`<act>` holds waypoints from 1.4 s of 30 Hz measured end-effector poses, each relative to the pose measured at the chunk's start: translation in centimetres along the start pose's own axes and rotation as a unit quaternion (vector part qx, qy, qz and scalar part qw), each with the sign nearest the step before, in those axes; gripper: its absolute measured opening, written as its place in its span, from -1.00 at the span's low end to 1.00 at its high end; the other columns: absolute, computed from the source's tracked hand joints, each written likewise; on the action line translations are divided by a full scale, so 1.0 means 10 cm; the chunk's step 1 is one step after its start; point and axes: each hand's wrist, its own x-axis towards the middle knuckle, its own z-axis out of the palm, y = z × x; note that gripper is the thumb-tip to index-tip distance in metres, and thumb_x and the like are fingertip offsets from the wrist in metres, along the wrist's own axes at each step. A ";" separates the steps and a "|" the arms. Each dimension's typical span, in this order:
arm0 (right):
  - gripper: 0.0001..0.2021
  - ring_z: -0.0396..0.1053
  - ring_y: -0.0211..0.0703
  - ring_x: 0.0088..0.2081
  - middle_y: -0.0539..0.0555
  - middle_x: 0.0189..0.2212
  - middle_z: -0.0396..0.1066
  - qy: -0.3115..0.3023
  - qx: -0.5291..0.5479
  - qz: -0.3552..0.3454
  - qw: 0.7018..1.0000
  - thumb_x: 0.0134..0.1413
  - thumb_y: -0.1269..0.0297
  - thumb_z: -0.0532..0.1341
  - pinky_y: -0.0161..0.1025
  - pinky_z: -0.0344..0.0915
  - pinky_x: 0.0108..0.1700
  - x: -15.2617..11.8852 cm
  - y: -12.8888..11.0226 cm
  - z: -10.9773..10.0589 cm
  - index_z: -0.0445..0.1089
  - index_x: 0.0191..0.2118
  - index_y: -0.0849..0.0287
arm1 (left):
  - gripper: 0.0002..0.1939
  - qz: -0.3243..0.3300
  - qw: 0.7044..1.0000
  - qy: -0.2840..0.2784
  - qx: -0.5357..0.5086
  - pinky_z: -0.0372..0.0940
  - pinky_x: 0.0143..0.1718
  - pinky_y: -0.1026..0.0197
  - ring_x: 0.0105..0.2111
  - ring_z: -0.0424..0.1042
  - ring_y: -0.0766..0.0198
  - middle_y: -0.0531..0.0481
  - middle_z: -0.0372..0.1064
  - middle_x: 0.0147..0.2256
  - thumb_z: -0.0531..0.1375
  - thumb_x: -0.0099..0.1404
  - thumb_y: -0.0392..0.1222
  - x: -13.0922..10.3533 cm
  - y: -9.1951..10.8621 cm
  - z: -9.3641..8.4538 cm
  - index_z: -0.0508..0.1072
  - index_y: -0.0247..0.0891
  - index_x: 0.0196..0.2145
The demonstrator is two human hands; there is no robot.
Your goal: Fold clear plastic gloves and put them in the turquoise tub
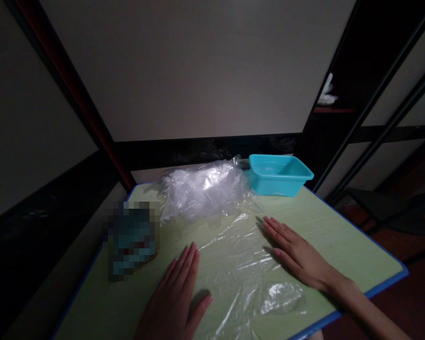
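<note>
A clear plastic sheet [237, 264] lies spread flat on the light green table [333, 226]. My left hand [175, 295] rests palm down on the sheet's left edge, fingers straight and together. My right hand [293, 252] lies flat on the sheet's right part, fingers pointing up and left. Neither hand holds anything. Behind the sheet sits a crumpled heap of clear plastic bags [201, 189].
A turquoise plastic tub [278, 174] stands at the table's far right corner. A pixelated blue object [132, 238] sits near the left edge. The table has a blue rim; dark metal bed-frame bars rise left and right, a wall behind.
</note>
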 end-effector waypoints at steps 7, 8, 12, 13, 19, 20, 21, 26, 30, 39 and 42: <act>-0.45 -0.15 -0.06 0.25 0.01 0.29 -0.25 0.042 0.031 0.050 0.997 0.28 0.19 -0.12 0.05 -0.02 0.19 -0.13 -0.04 -0.04 -0.37 0.30 0.00 | -0.29 -0.025 1.000 -0.008 -0.003 0.26 0.00 -0.01 0.13 0.13 0.03 -0.29 0.07 0.17 -0.08 0.34 0.03 0.03 0.05 -0.02 -0.30 -0.38 0.26; -0.45 -0.14 -0.06 0.24 0.01 0.29 -0.24 0.045 0.031 0.057 0.997 0.28 0.19 -0.12 0.05 -0.01 0.19 -0.16 -0.06 -0.04 -0.38 0.30 -0.01 | -0.30 -0.031 0.999 -0.011 -0.004 0.25 0.01 -0.02 0.14 0.12 0.03 -0.30 0.06 0.17 -0.08 0.34 0.03 0.04 0.06 -0.03 -0.28 -0.38 0.26; -0.43 -0.11 -0.03 0.23 0.03 0.28 -0.23 0.044 0.017 0.066 0.997 0.27 0.18 -0.11 0.06 0.00 0.18 -0.32 -0.17 -0.05 -0.42 0.30 -0.01 | -0.35 -0.052 0.998 -0.020 -0.010 0.21 0.04 -0.04 0.16 0.08 0.03 -0.31 0.04 0.18 -0.08 0.34 0.02 0.04 0.08 -0.04 -0.21 -0.38 0.24; -0.42 -0.11 -0.02 0.23 0.04 0.28 -0.23 0.038 0.012 0.062 0.997 0.27 0.17 -0.11 0.07 0.00 0.17 -0.35 -0.20 -0.05 -0.43 0.30 0.00 | -0.36 -0.056 0.998 -0.019 -0.014 0.20 0.04 -0.05 0.16 0.08 0.03 -0.30 0.04 0.18 -0.08 0.34 0.02 0.04 0.09 -0.04 -0.19 -0.37 0.24; -0.32 -0.20 0.02 0.25 0.13 0.28 -0.28 -0.014 -0.017 0.023 0.999 0.23 0.09 -0.05 0.12 -0.08 0.19 -0.38 -0.38 -0.06 -0.50 0.29 0.09 | -0.39 -0.068 0.997 -0.027 -0.021 0.16 0.07 -0.06 0.17 0.05 0.01 -0.34 0.03 0.18 -0.09 0.35 0.02 0.04 0.10 -0.04 -0.09 -0.42 0.21; -0.31 -0.21 0.02 0.25 0.14 0.28 -0.29 -0.017 -0.022 0.018 0.999 0.23 0.08 -0.05 0.13 -0.10 0.19 -0.36 -0.40 -0.05 -0.51 0.29 0.10 | -0.39 -0.069 0.997 -0.028 -0.022 0.16 0.07 -0.06 0.17 0.04 0.00 -0.34 0.03 0.18 -0.09 0.35 0.02 0.04 0.10 -0.04 -0.07 -0.43 0.20; -0.30 -0.22 0.02 0.25 0.14 0.28 -0.29 -0.018 -0.027 0.014 0.999 0.23 0.07 -0.05 0.14 -0.12 0.20 -0.34 -0.40 -0.04 -0.52 0.29 0.10 | -0.40 -0.069 0.997 -0.029 -0.023 0.15 0.07 -0.06 0.17 0.04 0.00 -0.34 0.03 0.18 -0.10 0.35 0.02 0.04 0.10 -0.04 -0.05 -0.44 0.20; -0.32 -0.21 0.00 0.25 0.14 0.28 -0.26 -0.020 -0.049 0.016 0.998 0.23 0.04 -0.07 0.11 -0.12 0.20 -0.31 -0.37 0.04 -0.51 0.28 0.10 | -0.40 -0.073 0.996 -0.035 -0.027 0.13 0.09 -0.04 0.18 0.04 0.01 -0.31 0.04 0.18 -0.09 0.34 0.02 0.05 0.09 -0.05 -0.02 -0.46 0.19; -0.32 -0.20 -0.01 0.25 0.17 0.28 -0.24 -0.034 -0.070 0.020 0.997 0.24 0.04 -0.08 0.13 -0.09 0.19 -0.37 -0.31 0.05 -0.53 0.28 0.13 | -0.40 -0.068 0.997 -0.041 -0.023 0.14 0.08 -0.06 0.18 0.04 0.00 -0.34 0.03 0.18 -0.10 0.35 0.02 0.05 0.09 -0.07 0.00 -0.48 0.18; -0.32 -0.18 -0.02 0.25 0.14 0.28 -0.21 -0.028 -0.068 0.023 0.997 0.24 0.05 -0.07 0.11 -0.08 0.20 -0.41 -0.26 0.05 -0.51 0.29 0.11 | -0.34 -0.078 0.996 -0.036 -0.030 0.10 0.10 -0.05 0.18 0.01 -0.01 -0.37 -0.02 0.19 -0.09 0.33 0.05 0.04 0.07 -0.02 -0.13 -0.44 0.22; -0.32 -0.17 -0.02 0.25 0.14 0.27 -0.21 -0.020 -0.071 0.023 0.997 0.24 0.06 -0.07 0.11 -0.08 0.20 -0.41 -0.26 0.06 -0.50 0.29 0.11 | -0.30 -0.088 0.995 -0.039 -0.039 0.09 0.10 -0.08 0.20 -0.05 -0.04 -0.41 -0.07 0.20 -0.08 0.32 0.08 0.04 0.06 -0.03 -0.15 -0.48 0.22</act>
